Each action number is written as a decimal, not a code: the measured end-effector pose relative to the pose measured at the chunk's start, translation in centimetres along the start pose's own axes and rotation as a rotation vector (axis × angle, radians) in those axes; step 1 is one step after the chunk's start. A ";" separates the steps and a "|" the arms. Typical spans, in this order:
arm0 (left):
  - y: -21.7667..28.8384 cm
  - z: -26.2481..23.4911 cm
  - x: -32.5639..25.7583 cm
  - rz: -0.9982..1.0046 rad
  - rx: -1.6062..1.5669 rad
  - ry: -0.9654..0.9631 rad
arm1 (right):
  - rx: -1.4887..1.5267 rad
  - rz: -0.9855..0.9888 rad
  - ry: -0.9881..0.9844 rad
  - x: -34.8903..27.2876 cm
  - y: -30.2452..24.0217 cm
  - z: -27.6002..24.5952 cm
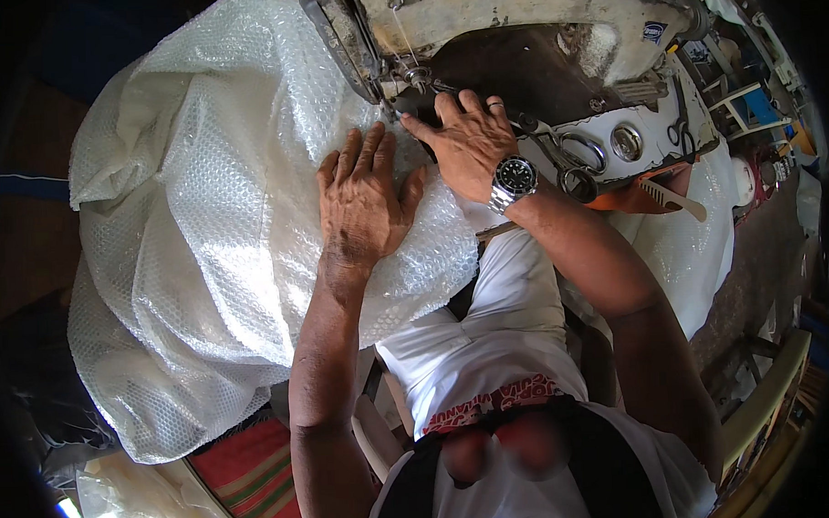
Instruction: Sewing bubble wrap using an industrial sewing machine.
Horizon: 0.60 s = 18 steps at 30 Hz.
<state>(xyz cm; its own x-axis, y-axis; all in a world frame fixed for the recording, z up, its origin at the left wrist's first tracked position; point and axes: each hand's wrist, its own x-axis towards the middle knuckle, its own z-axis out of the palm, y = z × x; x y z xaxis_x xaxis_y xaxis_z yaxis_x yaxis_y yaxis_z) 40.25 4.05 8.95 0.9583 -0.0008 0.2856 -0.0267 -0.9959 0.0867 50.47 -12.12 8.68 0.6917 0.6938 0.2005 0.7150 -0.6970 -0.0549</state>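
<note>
Pressing bubble wrap (221, 202), both hands (362, 201), needle hidden under sewing machine (516, 18)

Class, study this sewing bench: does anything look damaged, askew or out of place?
The sewing machine looks worn, its pale paint chipped and stained. Scissors and a comb lie loose on its bed beside the right hand. The bubble wrap under the left hand is bunched and spills off the bench. Nothing looks spilled or broken.

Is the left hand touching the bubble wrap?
Touching. The head view shows the left hand lying flat, palm down, on the bubble wrap, fingers spread, beside the sewing machine.
</note>
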 end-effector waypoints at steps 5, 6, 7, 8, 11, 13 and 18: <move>-0.6 0.3 0.2 0.009 -0.021 0.002 | -0.035 0.015 -0.011 0.4 -0.1 0.2; -0.7 0.4 0.3 0.012 -0.017 0.001 | -0.025 0.011 -0.015 0.5 -0.1 0.3; -0.8 0.5 0.3 0.031 -0.013 0.018 | -0.036 0.015 0.004 0.7 -0.2 0.4; -0.9 0.6 0.4 0.014 -0.009 0.001 | -0.046 0.020 0.023 0.8 -0.2 0.6; -1.0 0.8 0.8 0.014 -0.007 0.001 | -0.028 0.049 0.019 1.6 -0.3 0.7; -1.1 0.7 0.9 0.007 -0.025 -0.007 | -0.002 0.050 0.032 1.5 -0.3 0.3; -2.1 1.0 0.3 0.071 -0.077 0.020 | 0.540 0.042 0.474 -7.0 0.4 -1.6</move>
<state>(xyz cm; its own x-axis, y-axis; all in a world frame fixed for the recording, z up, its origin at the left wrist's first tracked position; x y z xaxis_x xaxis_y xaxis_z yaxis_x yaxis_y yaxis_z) 40.93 6.06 7.86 0.9473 -0.0683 0.3130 -0.1165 -0.9835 0.1382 45.79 -17.56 8.85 0.6885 0.4295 0.5843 0.7242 -0.4489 -0.5235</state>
